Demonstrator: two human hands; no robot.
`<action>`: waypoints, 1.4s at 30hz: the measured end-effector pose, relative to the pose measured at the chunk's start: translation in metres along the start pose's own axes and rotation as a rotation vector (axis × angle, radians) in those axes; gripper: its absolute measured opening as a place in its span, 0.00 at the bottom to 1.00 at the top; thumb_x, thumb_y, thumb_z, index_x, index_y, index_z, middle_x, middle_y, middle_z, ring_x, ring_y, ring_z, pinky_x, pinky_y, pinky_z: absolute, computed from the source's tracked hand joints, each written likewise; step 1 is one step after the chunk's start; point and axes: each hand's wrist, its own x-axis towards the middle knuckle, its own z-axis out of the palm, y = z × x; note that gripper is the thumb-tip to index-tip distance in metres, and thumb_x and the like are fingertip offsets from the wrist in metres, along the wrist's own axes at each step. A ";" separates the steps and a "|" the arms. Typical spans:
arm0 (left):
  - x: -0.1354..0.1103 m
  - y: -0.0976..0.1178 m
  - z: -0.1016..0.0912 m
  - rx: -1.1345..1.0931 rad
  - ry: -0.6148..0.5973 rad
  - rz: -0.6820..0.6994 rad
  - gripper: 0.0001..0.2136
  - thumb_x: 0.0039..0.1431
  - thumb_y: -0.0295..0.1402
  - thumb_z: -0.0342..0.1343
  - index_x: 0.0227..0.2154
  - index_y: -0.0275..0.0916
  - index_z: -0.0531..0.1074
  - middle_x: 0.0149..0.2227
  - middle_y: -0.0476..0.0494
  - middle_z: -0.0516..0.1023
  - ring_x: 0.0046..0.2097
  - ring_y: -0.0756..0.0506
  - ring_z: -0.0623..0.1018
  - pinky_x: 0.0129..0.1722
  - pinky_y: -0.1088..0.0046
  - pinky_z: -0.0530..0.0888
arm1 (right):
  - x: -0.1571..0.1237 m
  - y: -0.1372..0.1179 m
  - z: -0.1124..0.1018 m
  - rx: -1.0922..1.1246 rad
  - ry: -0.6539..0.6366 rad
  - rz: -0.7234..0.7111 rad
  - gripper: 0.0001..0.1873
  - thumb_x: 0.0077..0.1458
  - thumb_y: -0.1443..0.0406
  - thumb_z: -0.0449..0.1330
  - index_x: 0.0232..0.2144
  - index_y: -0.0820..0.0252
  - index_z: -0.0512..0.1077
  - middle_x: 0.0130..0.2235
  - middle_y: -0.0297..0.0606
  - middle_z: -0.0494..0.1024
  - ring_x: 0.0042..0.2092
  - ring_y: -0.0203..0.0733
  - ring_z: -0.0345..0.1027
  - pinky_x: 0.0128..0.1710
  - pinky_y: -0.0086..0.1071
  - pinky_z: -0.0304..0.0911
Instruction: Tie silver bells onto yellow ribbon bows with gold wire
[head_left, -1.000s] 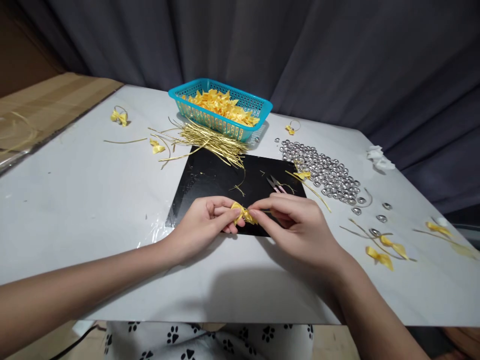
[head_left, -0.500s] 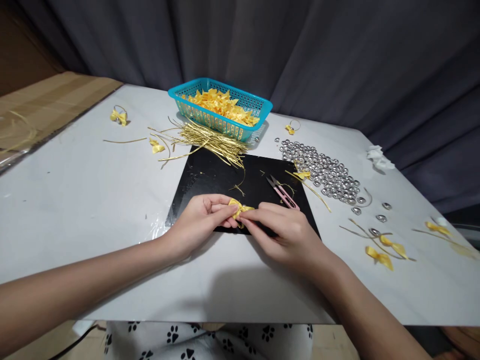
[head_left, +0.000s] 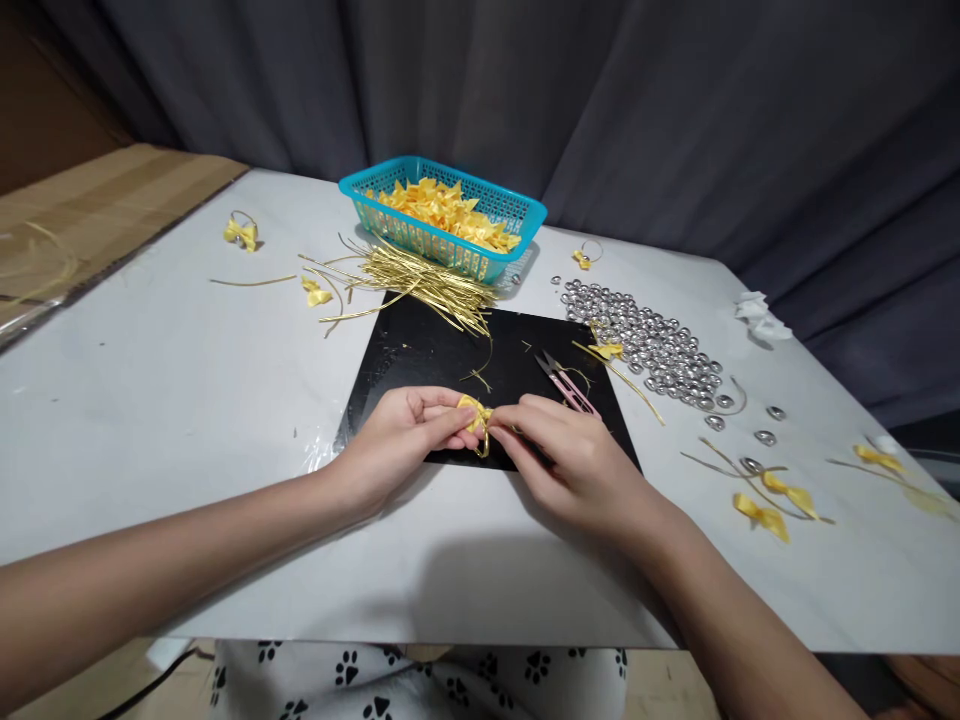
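Over the front part of a black mat (head_left: 442, 350), my left hand (head_left: 409, 430) pinches a small yellow ribbon bow (head_left: 472, 408) between thumb and fingers. A loop of gold cord (head_left: 484, 447) hangs below the bow. My right hand (head_left: 555, 445) is closed at the bow's right side, its thumb and fingertips pinched on the gold cord. The fingers partly cover the bow, so how the cord runs through it is hidden. Pink-handled thread snips (head_left: 571, 390) lie on the mat just beyond my right hand.
Behind the mat stands a blue basket (head_left: 442, 245) of yellow bows, with a pile of gold cords (head_left: 427, 285) before it. Silver beads (head_left: 645, 335) spread to the right. Loose bows (head_left: 761, 516) and cords lie at the right; a finished-looking bow ring (head_left: 241, 235) sits far left.
My right fingertips have drawn slightly to the right, away from the bow's middle, and more of the gold loop shows. My left hand keeps its hold on the bow.
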 end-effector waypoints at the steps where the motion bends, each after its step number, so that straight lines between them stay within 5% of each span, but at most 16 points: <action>1: 0.000 0.000 0.000 0.000 0.000 0.003 0.04 0.53 0.28 0.60 0.25 0.33 0.76 0.24 0.48 0.76 0.28 0.53 0.73 0.32 0.78 0.70 | 0.000 0.000 -0.001 0.000 -0.003 -0.004 0.09 0.60 0.72 0.50 0.38 0.65 0.71 0.30 0.39 0.72 0.28 0.33 0.63 0.28 0.27 0.57; 13: 0.001 -0.001 -0.002 0.066 -0.069 0.048 0.06 0.51 0.30 0.61 0.22 0.34 0.73 0.21 0.50 0.74 0.26 0.53 0.70 0.31 0.77 0.67 | 0.000 -0.004 -0.003 -0.034 -0.076 -0.033 0.10 0.61 0.71 0.49 0.35 0.66 0.71 0.28 0.38 0.70 0.28 0.33 0.64 0.26 0.27 0.56; 22: 0.000 0.003 0.002 0.127 -0.056 0.004 0.06 0.52 0.27 0.58 0.22 0.33 0.73 0.22 0.49 0.75 0.25 0.53 0.70 0.30 0.77 0.68 | 0.002 0.003 -0.023 0.060 -0.055 0.018 0.05 0.59 0.71 0.52 0.34 0.62 0.69 0.30 0.37 0.71 0.30 0.33 0.62 0.30 0.28 0.56; 32: -0.003 -0.001 0.004 0.166 -0.187 -0.031 0.04 0.51 0.26 0.60 0.23 0.33 0.75 0.22 0.49 0.75 0.24 0.54 0.71 0.28 0.78 0.68 | 0.009 0.009 -0.004 0.116 -0.033 0.156 0.07 0.61 0.67 0.53 0.32 0.62 0.69 0.27 0.32 0.66 0.26 0.31 0.54 0.29 0.27 0.52; 42: -0.001 0.004 0.003 0.191 -0.107 -0.026 0.07 0.54 0.25 0.56 0.23 0.32 0.74 0.22 0.49 0.75 0.24 0.54 0.70 0.28 0.78 0.68 | 0.007 0.006 -0.007 0.081 0.001 0.196 0.06 0.58 0.70 0.54 0.30 0.64 0.69 0.25 0.34 0.68 0.25 0.31 0.55 0.26 0.27 0.51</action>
